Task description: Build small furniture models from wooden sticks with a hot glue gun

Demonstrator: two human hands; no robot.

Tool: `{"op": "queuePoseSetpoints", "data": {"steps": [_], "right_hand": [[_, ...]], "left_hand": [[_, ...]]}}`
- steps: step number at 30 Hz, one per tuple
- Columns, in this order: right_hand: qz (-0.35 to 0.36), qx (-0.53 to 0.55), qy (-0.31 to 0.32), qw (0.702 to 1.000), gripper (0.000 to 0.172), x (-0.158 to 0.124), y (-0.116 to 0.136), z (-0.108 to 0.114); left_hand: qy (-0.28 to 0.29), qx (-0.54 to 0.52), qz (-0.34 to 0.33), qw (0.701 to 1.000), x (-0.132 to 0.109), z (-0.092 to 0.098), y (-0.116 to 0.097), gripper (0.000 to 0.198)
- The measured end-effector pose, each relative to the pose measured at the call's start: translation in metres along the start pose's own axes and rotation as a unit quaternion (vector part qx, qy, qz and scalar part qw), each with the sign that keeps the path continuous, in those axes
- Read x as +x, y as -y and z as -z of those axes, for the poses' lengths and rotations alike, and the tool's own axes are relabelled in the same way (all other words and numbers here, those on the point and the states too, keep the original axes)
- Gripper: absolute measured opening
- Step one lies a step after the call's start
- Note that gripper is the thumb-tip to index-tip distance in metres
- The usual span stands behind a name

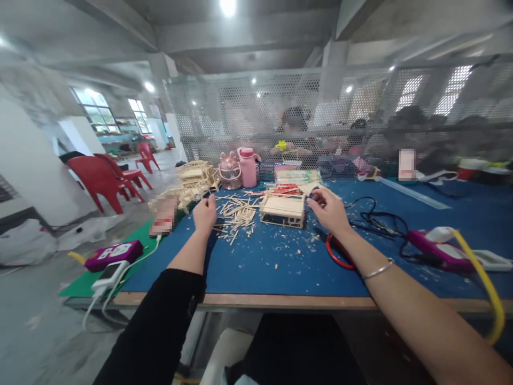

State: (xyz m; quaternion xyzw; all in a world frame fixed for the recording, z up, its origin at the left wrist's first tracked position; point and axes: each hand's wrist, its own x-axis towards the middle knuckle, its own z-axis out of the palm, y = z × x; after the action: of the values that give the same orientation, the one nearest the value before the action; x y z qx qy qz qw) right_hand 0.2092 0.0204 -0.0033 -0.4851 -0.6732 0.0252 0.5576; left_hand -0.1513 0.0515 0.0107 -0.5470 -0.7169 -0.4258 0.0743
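My left hand hovers with curled fingers over a loose pile of thin wooden sticks on the blue mat; what it holds, if anything, is hidden. My right hand is closed in a pinch on a small dark object beside a small house built of wooden sticks. That model stands between both hands. A red ring-shaped tool lies under my right wrist, which wears a silver bangle.
More stick models stand at the back left beside a pink bottle and a pink jar. Black cables and a pink-and-yellow device lie right. A purple device sits at the left edge. People sit behind a mesh screen.
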Motion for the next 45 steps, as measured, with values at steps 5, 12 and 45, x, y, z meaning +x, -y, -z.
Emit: {"op": "queuePoseSetpoints", "data": {"steps": [5,12,45], "right_hand": [[-0.009,-0.001,-0.06,0.998,0.032,-0.001,0.002,0.002],[-0.014,0.005,-0.061,0.998,0.029,-0.001,0.001,0.0],[-0.024,0.026,-0.03,0.999,0.026,-0.003,0.002,-0.003]], "left_hand": [[0.161,-0.006,-0.088,0.983,-0.013,0.004,-0.009,0.034],[0.309,0.124,-0.181,0.925,-0.05,-0.003,-0.047,0.024],[0.323,-0.153,-0.174,0.918,-0.046,0.003,-0.048,0.027]]}}
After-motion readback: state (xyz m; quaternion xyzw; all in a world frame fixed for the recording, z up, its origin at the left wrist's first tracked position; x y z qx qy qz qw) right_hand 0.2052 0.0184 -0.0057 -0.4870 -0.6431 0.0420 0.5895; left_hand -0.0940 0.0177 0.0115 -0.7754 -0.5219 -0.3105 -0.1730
